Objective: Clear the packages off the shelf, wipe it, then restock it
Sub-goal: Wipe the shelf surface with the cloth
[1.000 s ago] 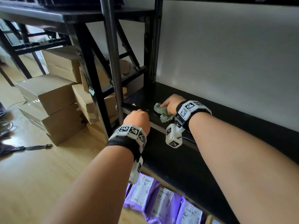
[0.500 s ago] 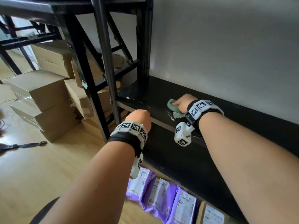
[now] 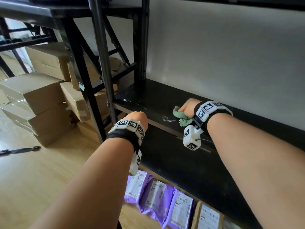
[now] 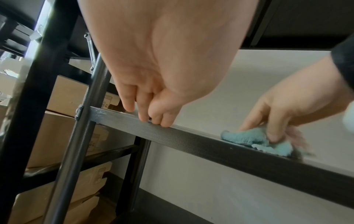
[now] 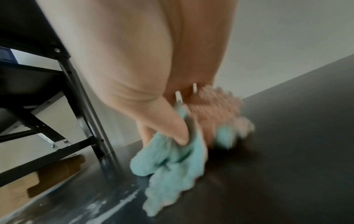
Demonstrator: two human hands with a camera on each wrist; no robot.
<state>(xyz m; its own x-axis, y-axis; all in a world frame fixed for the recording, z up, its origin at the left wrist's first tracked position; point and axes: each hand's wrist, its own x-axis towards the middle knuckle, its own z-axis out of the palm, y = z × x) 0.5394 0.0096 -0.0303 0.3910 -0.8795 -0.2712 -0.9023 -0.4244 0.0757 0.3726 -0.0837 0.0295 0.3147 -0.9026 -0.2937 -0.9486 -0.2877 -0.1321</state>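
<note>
Left hand [image 4: 153, 84]: fingers together, nearly straight, tips resting on front rim of black shelf [image 4: 220, 145]; holds nothing. Head view shows only its knuckles. Right hand [image 3: 188, 107]: thumb and fingers clamped on crumpled teal terry cloth [image 5: 172, 160], pressed to shelf board beside white smears [image 3: 168, 119]. Purple mailer packages [image 3: 158, 194] lie on floor below.

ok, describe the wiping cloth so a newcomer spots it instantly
Find the black shelf against the pale wall. Near its front edge the right hand grips a small crumpled cloth pressed to the surface beside whitish smears. It is the only soft, pale teal thing there; the packages on the floor are purple.
</note>
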